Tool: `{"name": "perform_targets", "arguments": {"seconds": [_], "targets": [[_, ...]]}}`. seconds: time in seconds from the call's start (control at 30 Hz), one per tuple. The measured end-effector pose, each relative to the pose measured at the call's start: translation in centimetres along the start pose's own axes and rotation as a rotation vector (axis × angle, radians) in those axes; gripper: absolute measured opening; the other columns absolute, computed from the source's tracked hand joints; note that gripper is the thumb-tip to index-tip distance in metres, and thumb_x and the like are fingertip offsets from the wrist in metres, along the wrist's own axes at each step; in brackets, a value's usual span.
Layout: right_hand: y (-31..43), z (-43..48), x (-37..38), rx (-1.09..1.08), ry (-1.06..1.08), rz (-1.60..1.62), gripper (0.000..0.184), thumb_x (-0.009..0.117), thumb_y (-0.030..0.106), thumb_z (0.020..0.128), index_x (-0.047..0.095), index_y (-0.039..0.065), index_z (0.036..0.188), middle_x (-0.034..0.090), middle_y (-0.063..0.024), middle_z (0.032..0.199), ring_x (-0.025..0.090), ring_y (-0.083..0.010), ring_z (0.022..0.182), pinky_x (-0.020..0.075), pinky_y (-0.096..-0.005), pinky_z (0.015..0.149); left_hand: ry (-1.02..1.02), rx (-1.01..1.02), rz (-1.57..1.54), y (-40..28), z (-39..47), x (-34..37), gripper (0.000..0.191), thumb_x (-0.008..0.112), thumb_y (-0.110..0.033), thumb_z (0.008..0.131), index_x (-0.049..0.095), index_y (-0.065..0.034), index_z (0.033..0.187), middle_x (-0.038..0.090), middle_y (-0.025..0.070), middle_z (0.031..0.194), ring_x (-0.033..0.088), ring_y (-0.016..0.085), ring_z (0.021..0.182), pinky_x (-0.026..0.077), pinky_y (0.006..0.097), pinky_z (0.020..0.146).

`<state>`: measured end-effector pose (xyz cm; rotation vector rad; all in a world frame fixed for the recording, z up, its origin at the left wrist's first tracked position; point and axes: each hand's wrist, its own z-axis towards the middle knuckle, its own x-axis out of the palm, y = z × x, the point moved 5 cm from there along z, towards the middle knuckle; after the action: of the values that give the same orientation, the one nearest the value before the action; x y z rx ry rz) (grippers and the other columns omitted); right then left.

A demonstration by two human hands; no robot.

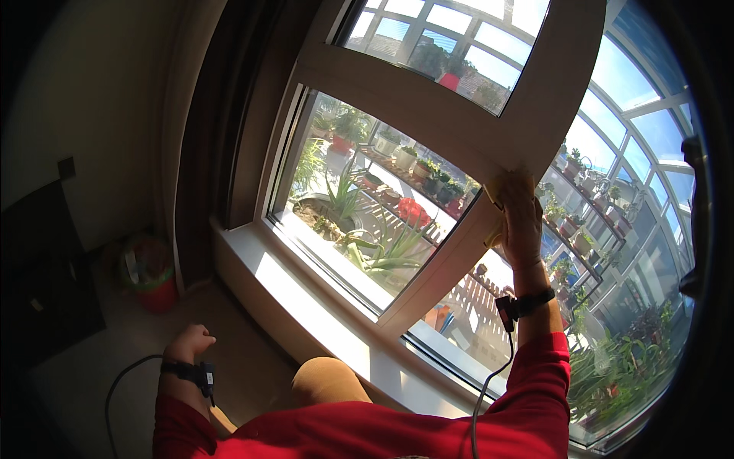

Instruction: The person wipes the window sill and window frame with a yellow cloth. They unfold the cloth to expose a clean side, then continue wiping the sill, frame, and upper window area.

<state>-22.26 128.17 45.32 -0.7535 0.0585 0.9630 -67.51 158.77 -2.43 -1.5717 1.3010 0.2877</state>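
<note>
My right hand (523, 232) reaches up and presses a yellow cloth (512, 182) against the wide upright bar of the window frame (459, 252). A loose fold of the cloth sticks out beside my palm. Low on the left, away from the window, my left hand (192, 341) hangs with its fingers curled in, and nothing shows in it. Each wrist wears a black strap with a small cabled device. Glass panes (367, 195) lie on either side of the bar.
Below the panes runs a sunlit white windowsill (321, 307), with my knee (330, 381) close by. A dark curtain (209, 143) hangs at the left. A red bin (155, 290) stands on the floor near a dark cabinet (46, 287). Potted plants (401, 158) and shelves are beyond the glass.
</note>
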Motion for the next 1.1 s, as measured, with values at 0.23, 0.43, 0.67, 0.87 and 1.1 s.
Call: {"name": "perform_targets", "arguments": {"seconds": [0.23,0.43,0.67,0.87,1.1], "targets": [[-5.8,5.9,-6.6,0.006,-0.422,0.067,0.037,0.051,-0.004,0.089,0.061,0.002,0.125,0.061,-0.015,0.13,0.053,-0.0324,0.127,0.0361,-0.0459,0.112,-0.01,0.0,0.049,0.7,-0.2,0.6,0.042,0.072,-0.033,0.083,0.07,-0.0044,0.113,0.07,0.0168,0.111,0.066,0.031,0.107,0.052,0.0403,0.092],[-4.0,12.5,-1.0,0.072,-0.128,-0.303,0.046,0.056,0.0,0.088,0.055,0.005,0.133,0.052,-0.0123,0.141,0.042,-0.0294,0.138,0.0291,-0.049,0.116,-0.028,0.032,0.024,0.6,-0.1,1.0,0.041,0.071,-0.033,0.083,0.07,-0.0033,0.112,0.07,0.0173,0.112,0.066,0.031,0.106,0.052,0.0405,0.09],[2.9,10.6,3.5,-0.036,-0.267,-0.195,0.046,0.057,0.005,0.086,0.053,0.004,0.132,0.052,-0.0166,0.138,0.042,-0.0366,0.136,0.035,-0.0483,0.111,-0.032,0.083,-0.047,2.2,0.5,1.3,0.04,0.071,-0.03,0.084,0.069,-0.002,0.112,0.07,0.0172,0.109,0.066,0.032,0.104,0.052,0.0402,0.09],[8.3,18.6,9.1,-0.095,-0.303,-0.03,0.037,0.057,0.004,0.085,0.056,0.001,0.122,0.053,-0.0168,0.133,0.048,-0.0377,0.125,0.0398,-0.0482,0.103,-0.04,-0.016,-0.11,4.1,2.6,1.0,0.044,0.07,-0.033,0.086,0.066,-0.0036,0.118,0.067,0.0184,0.119,0.064,0.032,0.11,0.051,0.0413,0.092],[16.1,28.8,17.5,-0.201,-0.343,-0.023,0.027,0.055,0.006,0.085,0.06,0.003,0.111,0.057,-0.0132,0.119,0.051,-0.0342,0.12,0.0425,-0.0444,0.099,0.05,-0.07,-0.182,2.4,4.0,0.5,0.044,0.067,-0.035,0.088,0.064,-0.0057,0.121,0.065,0.0159,0.123,0.062,0.032,0.114,0.049,0.0417,0.096]]}}
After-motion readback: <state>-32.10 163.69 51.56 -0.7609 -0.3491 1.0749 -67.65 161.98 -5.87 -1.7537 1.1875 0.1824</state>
